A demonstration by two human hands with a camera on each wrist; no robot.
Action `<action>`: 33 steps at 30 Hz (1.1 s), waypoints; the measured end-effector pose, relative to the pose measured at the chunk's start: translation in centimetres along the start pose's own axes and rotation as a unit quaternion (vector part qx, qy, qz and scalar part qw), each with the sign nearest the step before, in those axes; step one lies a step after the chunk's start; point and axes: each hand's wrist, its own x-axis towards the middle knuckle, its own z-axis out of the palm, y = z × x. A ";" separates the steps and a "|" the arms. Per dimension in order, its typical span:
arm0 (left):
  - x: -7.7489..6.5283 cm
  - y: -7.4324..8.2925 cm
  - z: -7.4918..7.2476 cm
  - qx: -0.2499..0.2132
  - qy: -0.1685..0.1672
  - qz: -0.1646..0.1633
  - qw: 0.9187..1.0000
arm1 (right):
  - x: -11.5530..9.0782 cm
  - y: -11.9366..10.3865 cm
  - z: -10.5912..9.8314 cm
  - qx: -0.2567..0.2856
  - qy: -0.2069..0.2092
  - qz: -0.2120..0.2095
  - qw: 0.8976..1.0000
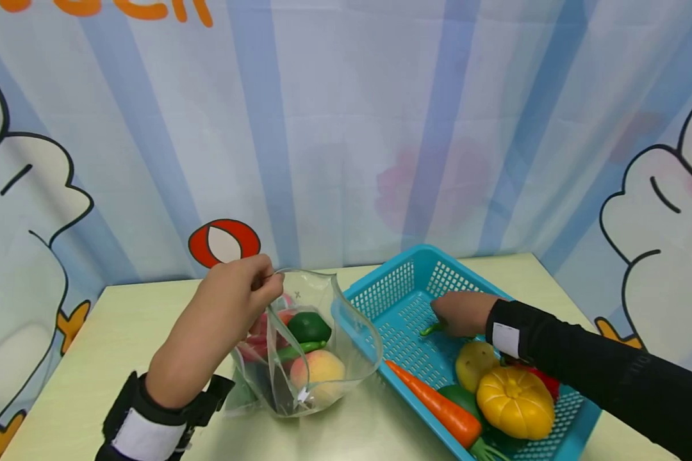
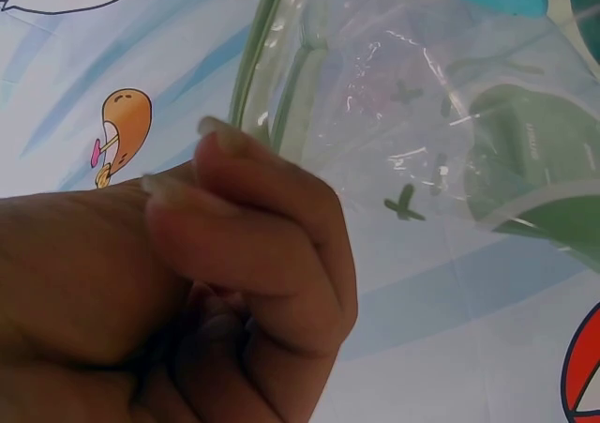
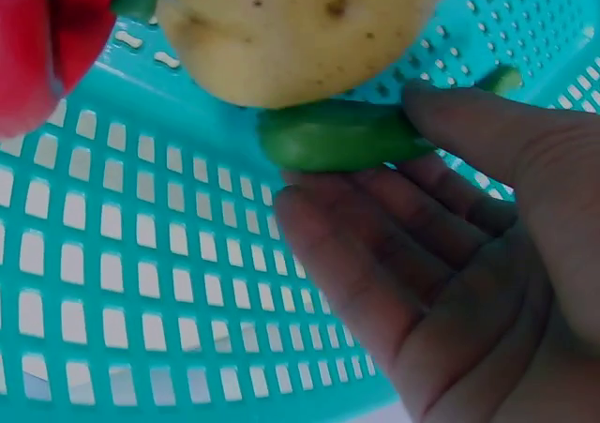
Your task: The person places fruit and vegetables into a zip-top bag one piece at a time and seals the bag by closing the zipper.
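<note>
The bag (image 1: 318, 289) holds a peach (image 1: 323, 368), the basket (image 1: 400, 323) a carrot (image 1: 438, 403) and pepper (image 3: 337, 138).

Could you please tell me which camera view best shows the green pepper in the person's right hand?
The right wrist view: it shows the green pepper up close, with much of its body uncovered. The head view shows mainly one end poking past the right hand; the left wrist view does not show it.

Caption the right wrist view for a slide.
Fingers of the right hand hold a green pepper close to a yellowish potato inside a perforated turquoise basket.
</note>
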 end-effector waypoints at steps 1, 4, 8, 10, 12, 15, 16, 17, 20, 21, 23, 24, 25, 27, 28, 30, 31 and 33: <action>0.0 0.0 0.0 -0.001 -0.001 -0.001 1.000 | 0.0 0.0 -0.2 0.000 0.005 -0.006 1.000; 0.0 0.1 0.1 -0.004 -0.004 -0.004 1.000 | 0.0 0.0 -0.7 0.013 0.013 -0.023 1.000; 0.0 0.1 0.1 -0.006 -0.005 -0.005 1.000 | -0.1 -0.4 -2.0 0.044 0.021 -0.038 0.998; 0.0 0.2 0.2 -0.006 -0.005 -0.006 1.000 | -0.4 -1.0 -2.8 0.064 0.031 -0.045 0.996; 0.0 0.2 0.2 -0.008 -0.006 -0.007 1.000 | -0.7 -1.6 -3.8 0.082 0.046 -0.061 0.994; 0.0 0.3 0.2 -0.010 -0.007 -0.005 1.000 | -1.6 -3.1 -5.6 0.095 0.077 -0.089 0.989; 0.0 0.3 0.2 -0.011 -0.007 -0.005 1.000 | -2.0 -3.7 -6.2 0.096 0.088 -0.099 0.987; 0.0 0.3 0.2 -0.012 -0.007 -0.004 1.000 | -2.4 -4.3 -6.9 0.096 0.096 -0.107 0.985; 0.0 0.3 0.2 -0.009 -0.004 0.000 1.000 | -3.6 -6.5 -8.6 0.103 0.113 -0.129 0.980; 0.0 0.2 0.2 -0.008 -0.003 0.001 1.000 | -4.1 -7.2 -9.0 0.108 0.114 -0.135 0.978; 0.0 0.2 0.2 -0.006 0.000 0.002 1.000 | -4.8 -8.6 -9.8 0.120 0.113 -0.145 0.976; 0.0 0.2 0.2 -0.005 0.002 0.003 1.000 | -5.1 -9.3 -10.1 0.126 0.111 -0.147 0.975; 0.0 0.2 0.2 -0.004 0.003 0.004 1.000 | -5.3 -10.0 -10.3 0.127 0.111 -0.149 0.974; -0.1 0.2 0.2 -0.005 0.006 0.004 1.000 | -5.6 -11.2 -10.4 0.132 0.107 -0.153 0.974; -0.1 0.3 0.2 -0.005 0.007 0.005 1.000 | -5.5 -11.8 -10.4 0.134 0.104 -0.155 0.973; -0.1 0.3 0.2 -0.005 0.008 0.005 1.000 | -5.3 -12.8 -10.1 0.139 0.098 -0.158 0.973; -0.1 0.3 0.2 -0.006 0.007 0.005 1.000 | -5.1 -13.3 -9.9 0.141 0.095 -0.159 0.972; -0.1 0.2 0.3 -0.007 0.004 0.006 1.000 | -4.6 -14.2 -9.4 0.139 0.088 -0.161 0.973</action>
